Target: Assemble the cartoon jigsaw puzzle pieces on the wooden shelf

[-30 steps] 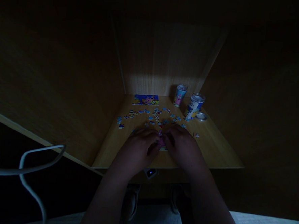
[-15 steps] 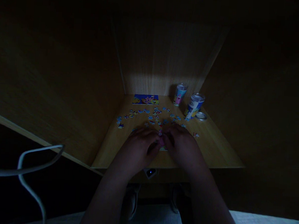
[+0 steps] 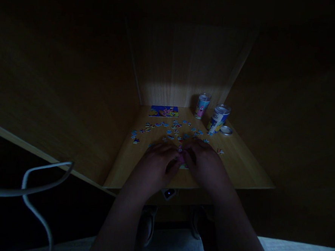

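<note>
Both hands rest together on the wooden desk [image 3: 239, 164] in dim light. My left hand [image 3: 156, 166] and my right hand [image 3: 203, 163] meet at their fingertips over small pinkish puzzle pieces [image 3: 181, 158], fingers curled and pinched on them. Just beyond the hands, loose jigsaw pieces [image 3: 172, 131] lie scattered across the desk. The joined pieces under the fingers are mostly hidden.
A printed picture card [image 3: 164, 111] lies at the back of the desk. Two printed cans [image 3: 202, 106] [image 3: 218, 119] stand at the back right, with a round lid [image 3: 226, 130] beside them. Wooden side walls enclose the desk. A white cable [image 3: 35, 193] loops at lower left.
</note>
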Demonstrator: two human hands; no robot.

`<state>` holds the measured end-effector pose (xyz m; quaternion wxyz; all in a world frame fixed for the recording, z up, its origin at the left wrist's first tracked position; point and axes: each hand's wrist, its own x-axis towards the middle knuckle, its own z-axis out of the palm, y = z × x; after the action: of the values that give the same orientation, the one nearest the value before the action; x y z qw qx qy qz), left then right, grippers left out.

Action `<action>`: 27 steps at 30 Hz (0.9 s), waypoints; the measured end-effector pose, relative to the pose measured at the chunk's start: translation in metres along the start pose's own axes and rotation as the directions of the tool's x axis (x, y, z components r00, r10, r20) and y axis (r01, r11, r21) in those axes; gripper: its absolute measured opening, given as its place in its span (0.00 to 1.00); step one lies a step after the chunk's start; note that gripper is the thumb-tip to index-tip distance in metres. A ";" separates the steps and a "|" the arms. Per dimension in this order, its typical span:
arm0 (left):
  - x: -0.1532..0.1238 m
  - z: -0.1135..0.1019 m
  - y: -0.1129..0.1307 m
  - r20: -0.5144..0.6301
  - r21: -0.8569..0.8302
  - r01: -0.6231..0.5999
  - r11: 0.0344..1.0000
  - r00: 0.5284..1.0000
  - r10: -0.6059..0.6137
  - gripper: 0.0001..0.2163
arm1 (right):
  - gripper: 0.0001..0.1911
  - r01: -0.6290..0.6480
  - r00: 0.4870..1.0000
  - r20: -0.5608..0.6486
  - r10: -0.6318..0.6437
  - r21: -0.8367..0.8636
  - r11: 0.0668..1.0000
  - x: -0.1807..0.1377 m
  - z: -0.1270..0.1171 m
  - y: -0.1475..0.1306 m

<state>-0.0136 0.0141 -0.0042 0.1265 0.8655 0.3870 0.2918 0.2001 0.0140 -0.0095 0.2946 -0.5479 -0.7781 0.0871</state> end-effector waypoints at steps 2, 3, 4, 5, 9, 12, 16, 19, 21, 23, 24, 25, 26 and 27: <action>0.000 0.000 0.000 0.003 0.005 0.002 1.000 1.000 -0.002 0.04 | 0.06 0.000 1.000 0.001 0.000 0.001 1.000 0.000 0.000 0.000; 0.000 0.000 0.000 0.003 0.006 0.001 1.000 1.000 -0.001 0.03 | 0.06 -0.001 1.000 0.004 0.001 -0.003 1.000 0.000 0.000 0.000; 0.000 0.000 0.000 0.001 0.005 -0.002 1.000 1.000 0.002 0.03 | 0.06 -0.003 1.000 0.005 0.003 -0.008 1.000 0.000 0.000 0.000; 0.000 0.000 0.000 -0.002 0.001 -0.007 1.000 1.000 0.007 0.03 | 0.06 -0.006 1.000 0.006 0.007 -0.014 1.000 0.000 0.000 0.000; 0.000 0.000 0.001 -0.003 -0.009 -0.007 1.000 1.000 0.007 0.04 | 0.07 -0.007 1.000 0.019 0.008 -0.036 0.999 0.001 0.000 0.001; 0.000 0.000 0.000 -0.003 -0.004 -0.008 1.000 1.000 0.008 0.04 | 0.07 0.000 1.000 0.013 0.000 -0.027 1.000 0.001 0.001 0.002; 0.000 0.000 0.000 0.000 -0.003 -0.014 1.000 1.000 0.014 0.04 | 0.06 -0.002 1.000 0.014 0.002 -0.020 1.000 0.000 0.001 0.002; 0.000 0.000 0.000 -0.004 -0.002 -0.019 1.000 1.000 0.019 0.04 | 0.07 0.000 1.000 0.012 0.000 -0.027 1.000 0.000 0.000 0.001; 0.000 -0.001 0.001 -0.005 0.000 -0.017 1.000 1.000 0.017 0.03 | 0.07 0.001 1.000 0.008 0.000 -0.030 1.000 0.001 0.000 0.000; 0.000 -0.001 0.001 -0.003 -0.004 -0.012 1.000 1.000 0.012 0.03 | 0.07 0.002 1.000 0.009 -0.002 -0.025 1.000 0.001 0.000 0.000; 0.000 -0.001 0.001 -0.001 -0.006 -0.008 1.000 1.000 0.008 0.03 | 0.07 0.003 1.000 0.009 -0.003 -0.021 1.000 0.001 0.000 -0.001; 0.000 -0.001 0.001 -0.002 -0.007 -0.005 1.000 1.000 0.005 0.03 | 0.07 0.004 1.000 0.007 -0.004 -0.019 1.000 0.001 -0.001 -0.001; 0.000 -0.001 0.002 -0.002 -0.006 -0.004 1.000 1.000 0.004 0.03 | 0.07 0.005 1.000 0.005 -0.005 -0.016 1.000 0.001 -0.001 -0.001; 0.000 -0.001 0.002 -0.002 -0.003 -0.002 1.000 1.000 0.002 0.03 | 0.07 0.005 1.000 0.001 -0.005 -0.016 1.000 0.000 0.000 -0.001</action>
<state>-0.0134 0.0130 -0.0024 0.1273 0.8654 0.3858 0.2933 0.1996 0.0140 -0.0087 0.2900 -0.5482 -0.7804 0.0802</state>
